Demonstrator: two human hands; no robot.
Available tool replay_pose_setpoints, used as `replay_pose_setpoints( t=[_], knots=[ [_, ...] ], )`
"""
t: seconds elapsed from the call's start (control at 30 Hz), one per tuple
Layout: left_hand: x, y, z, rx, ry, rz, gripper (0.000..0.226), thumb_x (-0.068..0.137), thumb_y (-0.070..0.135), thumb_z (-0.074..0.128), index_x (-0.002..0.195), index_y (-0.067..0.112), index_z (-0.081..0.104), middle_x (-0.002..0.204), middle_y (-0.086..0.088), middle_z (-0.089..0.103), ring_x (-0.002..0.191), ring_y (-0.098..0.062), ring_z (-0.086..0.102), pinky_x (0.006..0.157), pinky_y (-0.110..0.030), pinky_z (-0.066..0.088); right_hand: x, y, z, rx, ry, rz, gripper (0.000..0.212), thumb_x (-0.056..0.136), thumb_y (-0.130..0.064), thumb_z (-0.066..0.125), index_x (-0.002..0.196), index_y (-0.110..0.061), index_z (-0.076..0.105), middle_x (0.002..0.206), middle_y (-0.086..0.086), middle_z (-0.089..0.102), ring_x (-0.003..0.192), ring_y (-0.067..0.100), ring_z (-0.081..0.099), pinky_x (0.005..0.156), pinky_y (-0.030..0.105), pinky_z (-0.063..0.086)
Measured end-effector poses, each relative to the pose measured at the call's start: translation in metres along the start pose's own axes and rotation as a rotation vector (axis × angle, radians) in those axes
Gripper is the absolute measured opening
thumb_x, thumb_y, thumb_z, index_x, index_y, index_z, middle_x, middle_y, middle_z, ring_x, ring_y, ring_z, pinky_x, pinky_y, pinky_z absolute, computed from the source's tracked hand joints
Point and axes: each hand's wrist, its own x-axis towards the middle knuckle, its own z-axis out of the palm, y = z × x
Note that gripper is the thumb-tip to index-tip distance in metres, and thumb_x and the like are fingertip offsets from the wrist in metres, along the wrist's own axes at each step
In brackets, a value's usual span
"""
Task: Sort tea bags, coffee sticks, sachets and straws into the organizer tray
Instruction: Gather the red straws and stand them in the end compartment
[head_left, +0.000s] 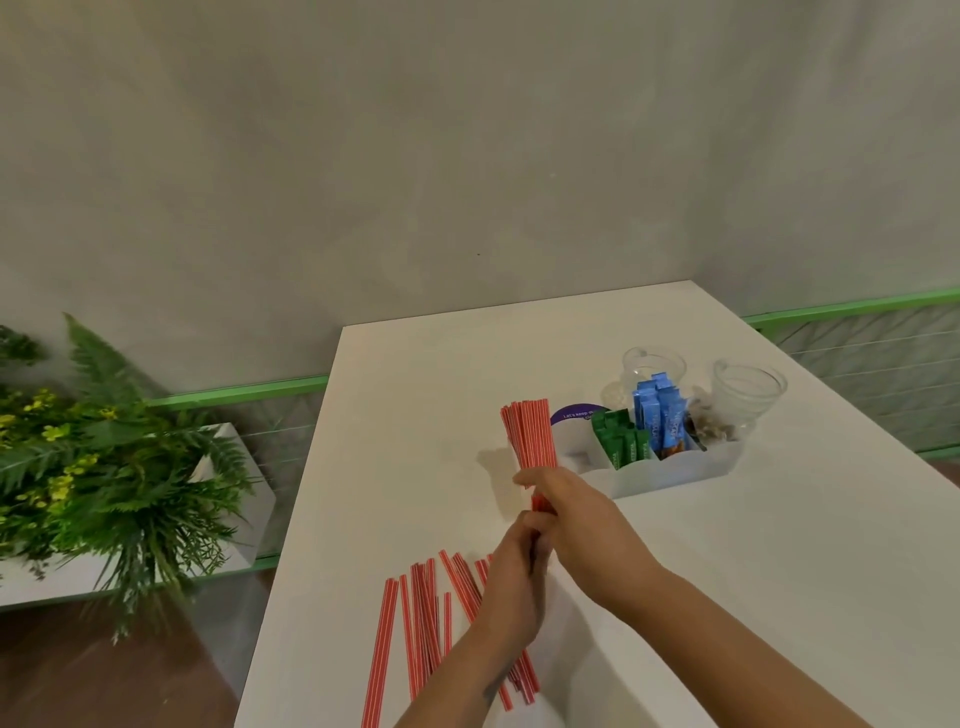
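A bundle of red-and-white striped straws (529, 435) stands upright above the white table. My right hand (569, 512) grips the bundle around its lower part. Just below, my left hand (511, 577) holds the bundle's bottom end. Several more loose straws (423, 613) lie on the table under my left forearm. To the right stands the white organizer tray (670, 470), holding green sachets (621, 439), blue coffee sticks (660, 413) and some dark packets (709, 428) at its right end.
Two clear glass cups (750, 392) (652, 364) stand behind the tray. A purple round label (574, 415) sits at the tray's left end. The table's left edge (291, 499) drops to a planter of ferns and yellow flowers (104, 457).
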Motion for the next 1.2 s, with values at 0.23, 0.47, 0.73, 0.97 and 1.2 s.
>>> replay_pose_setpoints(
  t=[0.23,0.47,0.73,0.97,1.2],
  knots=[
    [0.023,0.029,-0.008,-0.067,-0.062,0.025,0.037,0.100,0.002,0.033,0.085,0.028,0.054,0.066,0.013,0.053,0.060,0.006,0.049,0.057,-0.009,0.038,0.022,-0.010,-0.038,0.121,0.016,-0.017,0.023,0.084,-0.009,0.062,0.084,-0.031,0.056,0.081,-0.011,0.059,0.075,0.012,0.060,0.070,0.031,0.055],
    [0.086,0.065,-0.031,0.158,-0.086,0.028,0.021,0.100,0.016,0.039,0.108,0.017,0.058,0.096,0.001,0.065,0.087,-0.014,0.060,0.075,-0.023,0.046,0.070,-0.029,-0.080,0.080,0.089,-0.117,0.028,0.086,-0.008,0.061,0.076,-0.033,0.052,0.076,-0.009,0.059,0.071,0.016,0.060,0.067,0.031,0.054],
    [0.116,0.052,-0.036,0.421,-0.088,-0.096,0.014,0.091,0.021,0.057,0.101,0.013,0.062,0.095,-0.004,0.065,0.081,-0.016,0.054,0.059,-0.016,0.037,0.104,0.000,-0.064,0.018,-0.020,-0.067,0.012,0.085,-0.012,0.064,0.085,-0.021,0.056,0.075,-0.009,0.055,0.072,0.013,0.053,0.064,0.023,0.043],
    [0.105,0.030,-0.026,0.497,-0.005,-0.170,0.032,0.081,0.022,0.067,0.112,0.018,0.059,0.101,-0.003,0.068,0.094,-0.023,0.063,0.082,-0.038,0.052,0.107,0.024,-0.043,0.061,-0.087,0.025,0.017,0.082,-0.011,0.067,0.095,-0.017,0.059,0.080,-0.004,0.060,0.075,0.013,0.056,0.067,0.023,0.044],
    [0.104,0.019,-0.021,0.534,0.081,-0.191,0.027,0.084,0.024,0.065,0.109,0.019,0.057,0.098,0.003,0.065,0.088,-0.018,0.061,0.076,-0.035,0.050,0.112,0.039,-0.036,0.034,0.022,0.071,0.018,0.083,-0.018,0.067,0.098,-0.017,0.057,0.072,-0.010,0.055,0.069,0.012,0.054,0.065,0.025,0.041]
  ],
)
